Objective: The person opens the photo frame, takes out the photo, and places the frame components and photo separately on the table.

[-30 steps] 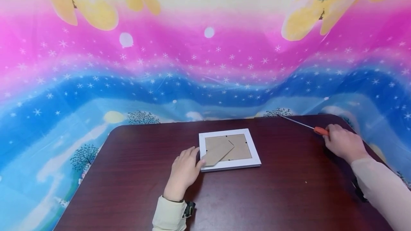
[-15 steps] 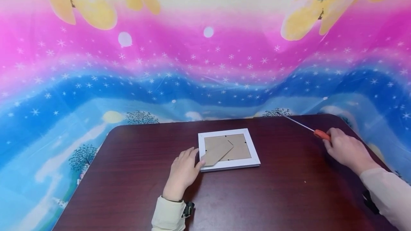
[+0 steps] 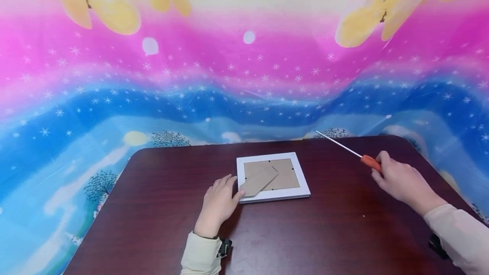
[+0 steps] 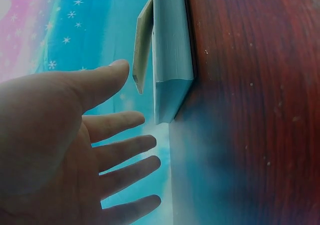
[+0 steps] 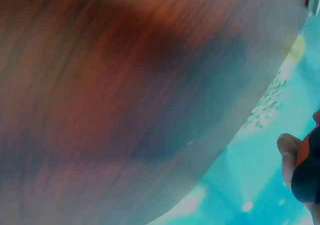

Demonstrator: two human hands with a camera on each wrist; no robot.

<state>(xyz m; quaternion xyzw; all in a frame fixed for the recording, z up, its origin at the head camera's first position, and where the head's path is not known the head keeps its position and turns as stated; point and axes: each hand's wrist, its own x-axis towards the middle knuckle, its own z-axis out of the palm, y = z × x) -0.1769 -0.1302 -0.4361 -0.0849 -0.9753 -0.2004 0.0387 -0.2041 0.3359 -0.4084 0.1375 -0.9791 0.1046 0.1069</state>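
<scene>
A white picture frame (image 3: pixel 303 183) lies face down on the table, its brown backing board and slanted easel flap (image 3: pixel 259 180) facing up. Beside its left edge is my left hand (image 3: pixel 217 203), fingers extended and thumb close to the flap's lower corner. In the left wrist view the straight, spread fingers (image 4: pixel 127 147) stand just off the frame's corner, holding nothing. Off to the right, my right hand (image 3: pixel 406 183) grips a screwdriver (image 3: pixel 370 164) by its orange handle, the long shaft pointing left and away. The right wrist view catches the handle's black end (image 5: pixel 306 177) at its edge.
The dark red-brown table (image 3: pixel 305 237) has rounded far corners. Right behind it hangs a colourful printed cloth (image 3: pixel 214 71) with snowflakes and trees. A tiny pale speck (image 3: pixel 363 216) lies on the tabletop right of the frame.
My right hand drew back slightly, then moved left with the screwdriver, whose tip is now further left and a little higher in view. The left hand and the picture frame have stayed put.
</scene>
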